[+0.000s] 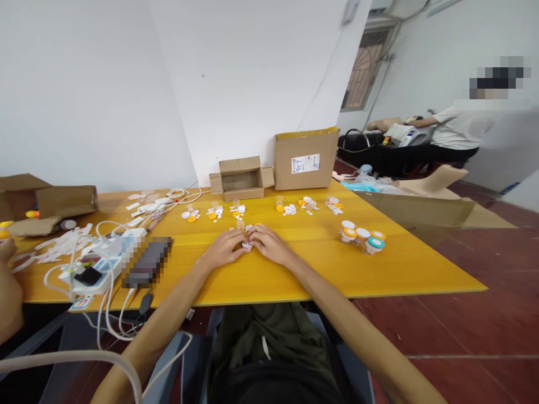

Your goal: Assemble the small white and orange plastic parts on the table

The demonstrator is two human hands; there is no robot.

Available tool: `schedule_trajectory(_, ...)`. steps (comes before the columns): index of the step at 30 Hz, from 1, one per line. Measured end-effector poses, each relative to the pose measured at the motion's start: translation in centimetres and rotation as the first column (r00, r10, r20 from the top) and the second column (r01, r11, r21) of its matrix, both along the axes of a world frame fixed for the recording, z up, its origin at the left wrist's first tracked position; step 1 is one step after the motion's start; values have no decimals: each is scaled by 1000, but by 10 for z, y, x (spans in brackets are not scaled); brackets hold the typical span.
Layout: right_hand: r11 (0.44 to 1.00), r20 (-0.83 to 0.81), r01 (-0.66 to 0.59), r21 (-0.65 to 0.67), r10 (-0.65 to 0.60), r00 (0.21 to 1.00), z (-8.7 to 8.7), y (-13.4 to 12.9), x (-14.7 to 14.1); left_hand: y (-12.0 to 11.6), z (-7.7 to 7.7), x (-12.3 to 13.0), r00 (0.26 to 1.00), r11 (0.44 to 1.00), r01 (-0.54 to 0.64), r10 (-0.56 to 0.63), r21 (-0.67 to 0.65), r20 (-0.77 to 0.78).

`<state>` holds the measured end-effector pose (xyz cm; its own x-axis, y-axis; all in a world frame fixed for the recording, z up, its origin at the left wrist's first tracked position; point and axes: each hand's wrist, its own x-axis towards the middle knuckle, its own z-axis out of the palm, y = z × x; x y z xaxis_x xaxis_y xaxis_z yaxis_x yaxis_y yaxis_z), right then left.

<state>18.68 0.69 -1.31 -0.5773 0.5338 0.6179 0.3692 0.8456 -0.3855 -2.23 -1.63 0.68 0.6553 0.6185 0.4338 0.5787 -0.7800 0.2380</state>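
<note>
Over the middle of the yellow table, my left hand (222,248) and my right hand (269,244) come together with fingers curled inward. A small white plastic part (246,246) shows between their fingertips, and both hands pinch it. Its exact shape is too small to make out. Just beyond my fingers stands a small clear cup (240,224), with white bits on either side of it, partly hidden by the hands. Farther back lie small groups of clear cups, white pieces and orange rings (213,215). To the right stands a cluster of clear jars with orange, white and teal lids (374,244).
An open small carton (242,182) and a taller cardboard box (306,160) stand at the back. A power strip (99,264) with cables and a dark phone (148,262) lie left. Another person's arm (8,292) is at the left edge; a seated person (458,129) is far right.
</note>
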Motion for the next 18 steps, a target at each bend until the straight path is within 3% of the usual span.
schedule_trajectory(18, 1000, -24, -13, -1, 13, 1000, -1, 0, 1, -1, 1, 0, 1000, 1000, 1, -1, -3, -8)
